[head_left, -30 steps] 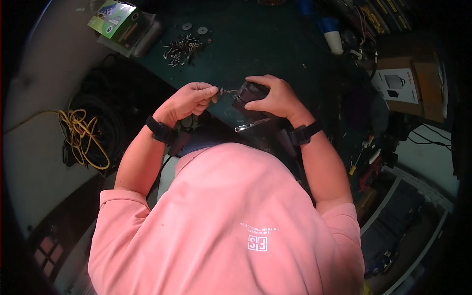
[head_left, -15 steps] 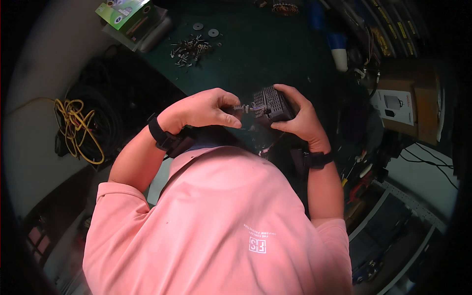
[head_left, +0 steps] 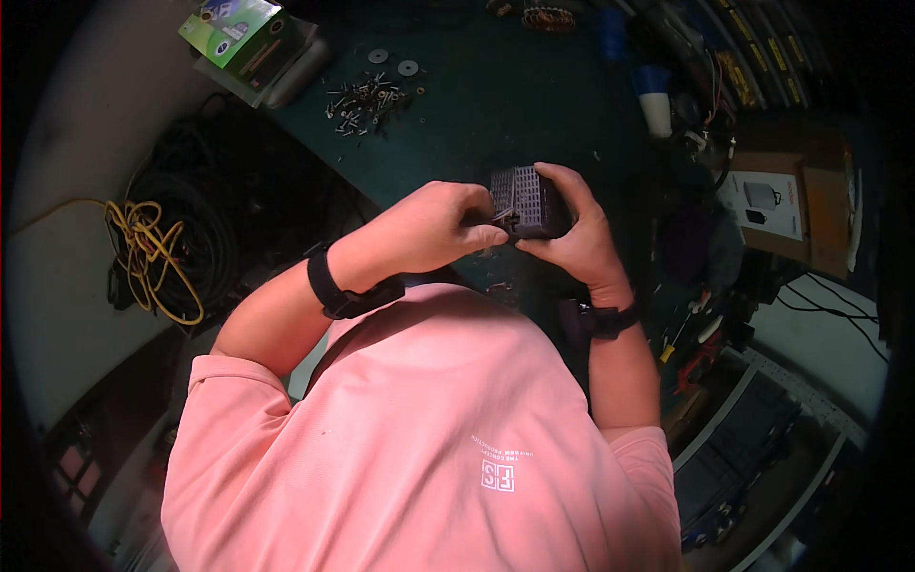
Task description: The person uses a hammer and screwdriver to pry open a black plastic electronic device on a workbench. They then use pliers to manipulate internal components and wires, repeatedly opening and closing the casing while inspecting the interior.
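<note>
My right hand (head_left: 583, 229) is wrapped round a dark box with a vented, grid-like face (head_left: 534, 202), thumb at its near edge and fingers over its far right side. My left hand (head_left: 448, 224) is closed in a pinch at the box's left side, thumb almost touching the casing. Between its fingertips and the box run thin greyish wires (head_left: 504, 217); their ends inside the left hand are hidden. Both hands hold the box above the dark green work surface (head_left: 457, 114), close to my body.
Loose screws (head_left: 362, 103) and two flat washers (head_left: 408, 68) lie at the far left. A green box (head_left: 233, 38) stands behind them. Yellow cord (head_left: 143, 243) hangs at left. On the right are a blue-and-white bottle-like object (head_left: 654, 100), a cardboard box (head_left: 815, 205) and hand tools (head_left: 691, 334).
My left hand has moved right, up against the box, and the stretch of wire between them has shortened. The right hand keeps its hold on the box.
</note>
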Demonstrator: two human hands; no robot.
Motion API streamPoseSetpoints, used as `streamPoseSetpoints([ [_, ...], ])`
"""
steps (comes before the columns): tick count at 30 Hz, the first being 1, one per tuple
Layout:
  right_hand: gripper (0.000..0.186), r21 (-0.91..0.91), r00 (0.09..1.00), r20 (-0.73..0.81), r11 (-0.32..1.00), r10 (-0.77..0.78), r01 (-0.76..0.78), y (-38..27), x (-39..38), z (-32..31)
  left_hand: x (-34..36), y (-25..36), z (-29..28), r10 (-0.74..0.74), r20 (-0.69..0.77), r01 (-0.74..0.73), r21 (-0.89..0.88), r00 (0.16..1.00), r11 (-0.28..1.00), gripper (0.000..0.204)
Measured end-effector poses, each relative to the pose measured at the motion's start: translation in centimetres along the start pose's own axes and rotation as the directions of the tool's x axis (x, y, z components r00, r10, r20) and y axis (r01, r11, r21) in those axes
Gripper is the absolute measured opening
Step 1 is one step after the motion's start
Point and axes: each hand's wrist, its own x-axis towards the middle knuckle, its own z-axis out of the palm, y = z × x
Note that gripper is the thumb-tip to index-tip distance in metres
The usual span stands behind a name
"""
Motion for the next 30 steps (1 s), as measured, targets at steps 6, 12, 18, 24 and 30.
streamPoseSetpoints([
  [6,0.08,-0.131,0.989,-0.102,0.987,-0.11,0.096,0.8,0.8,0.3,0.2,-0.1,2.5,0.129,-0.124,-0.101,0.209,0.984,0.973,0.025],
  [12,0.081,-0.084,0.99,-0.094,0.992,-0.104,0.096,0.9,0.4,-0.1,-0.2,0.5,1.6,0.091,-0.087,-0.07,0.223,0.992,0.972,0.022],
  [18,0.085,-0.052,0.993,-0.071,0.994,-0.096,0.093,0.7,-0.6,0.0,-1.0,-0.3,0.8,0.038,-0.005,-0.037,0.161,0.999,0.986,0.022],
  [24,0.084,-0.109,0.985,-0.079,0.983,-0.156,0.147,0.8,-1.2,0.1,-0.9,-1.2,0.5,-0.085,0.099,0.09,-0.045,0.991,0.995,0.033],
  [30,0.086,-0.004,0.979,-0.13,0.988,-0.154,0.155,1.5,-1.3,0.7,1.1,-1.3,0.7,0.133,-0.072,-0.129,0.055,0.989,0.99,0.101],
])
